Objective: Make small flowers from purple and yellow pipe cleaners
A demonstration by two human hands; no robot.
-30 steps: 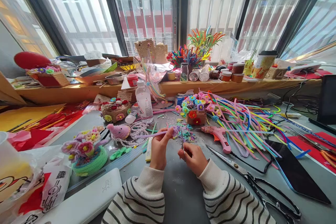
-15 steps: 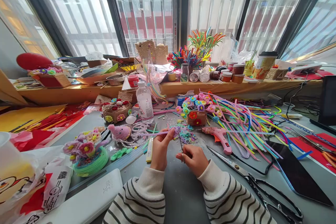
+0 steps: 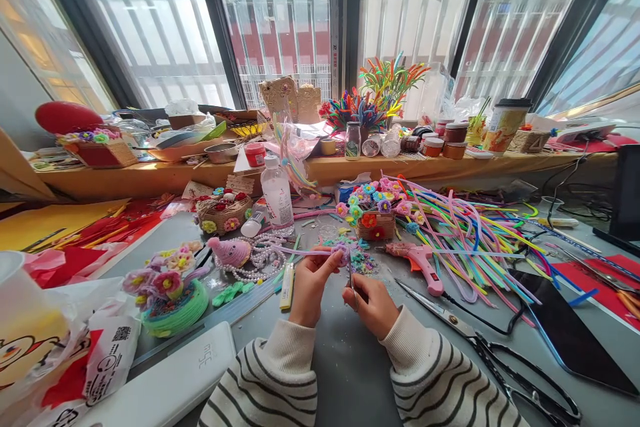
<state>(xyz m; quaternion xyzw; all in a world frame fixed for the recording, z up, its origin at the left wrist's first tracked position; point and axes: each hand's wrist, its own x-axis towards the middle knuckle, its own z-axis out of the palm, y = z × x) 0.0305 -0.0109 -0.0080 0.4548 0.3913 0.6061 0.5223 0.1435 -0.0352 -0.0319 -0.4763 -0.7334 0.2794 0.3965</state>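
Observation:
Pinched between the fingers of my left hand [image 3: 311,283] is a lilac pipe cleaner [image 3: 295,251]; its straight end sticks out to the left, and a fuzzy lilac bunch shows at my fingertips. My right hand [image 3: 371,301] is closed on small scissors [image 3: 351,273], whose blades point up beside that bunch. Whether the blades touch the fuzz I cannot tell. Behind my hands lies a heap of pastel fuzz clippings [image 3: 363,259]. A pink hot glue gun [image 3: 420,263] rests to the right, and large black-handled scissors [image 3: 465,328] lie nearer my right sleeve.
Loose pipe cleaners [image 3: 465,227] spread over the right side, near a dark phone [image 3: 580,333]. A flower basket [image 3: 376,223] and a plastic bottle [image 3: 277,197] stand behind. On the left are a pot of fuzzy flowers [image 3: 175,310], pearl strings [image 3: 260,260] and a white power bank [image 3: 170,380].
Both hands have shifted slightly to the right in view. The small scissors stand more upright beside the lilac bunch. My grips on the pipe cleaner and scissors stay the same.

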